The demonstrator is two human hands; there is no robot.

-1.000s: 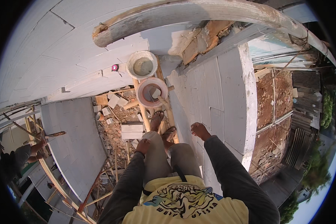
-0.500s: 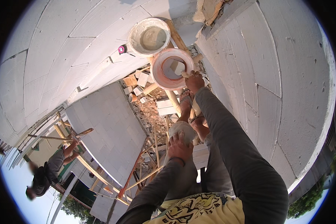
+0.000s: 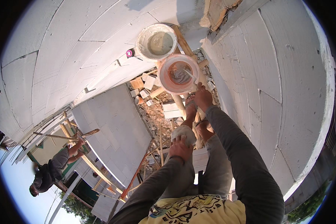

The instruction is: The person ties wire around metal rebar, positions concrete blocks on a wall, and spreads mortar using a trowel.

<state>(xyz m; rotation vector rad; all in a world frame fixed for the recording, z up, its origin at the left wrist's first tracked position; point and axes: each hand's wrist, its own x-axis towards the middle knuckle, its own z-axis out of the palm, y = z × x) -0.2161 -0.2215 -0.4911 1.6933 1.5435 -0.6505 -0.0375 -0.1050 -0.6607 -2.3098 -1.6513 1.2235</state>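
Observation:
My right hand (image 3: pixel 203 98) is closed round the handle of a trowel (image 3: pixel 190 74). Seen almost edge-on, its blade reaches into a pinkish bucket (image 3: pixel 161 77) holding wet grey mix (image 3: pixel 179 72). My left hand (image 3: pixel 181 148) lies with fingers spread on my bent knee and holds nothing. Just behind the pinkish bucket stands a pale, mortar-crusted bucket (image 3: pixel 139 44), with more grey mix inside. A small pink and black tape measure (image 3: pixel 130 53) is beside that bucket's left side.
Bamboo poles (image 3: pixel 179 103) run under my sandalled feet. Pale block walls rise at left (image 3: pixel 63 48) and right (image 3: pixel 265 123). Rubble and broken blocks (image 3: pixel 153 108) lie below. Another person (image 3: pixel 52 168) stands on scaffolding beyond a lower block wall (image 3: pixel 108 130).
My right hand has drawn back toward me from the bucket's rim. The trowel has turned from showing its flat face to nearly edge-on. My left hand stays on the knee.

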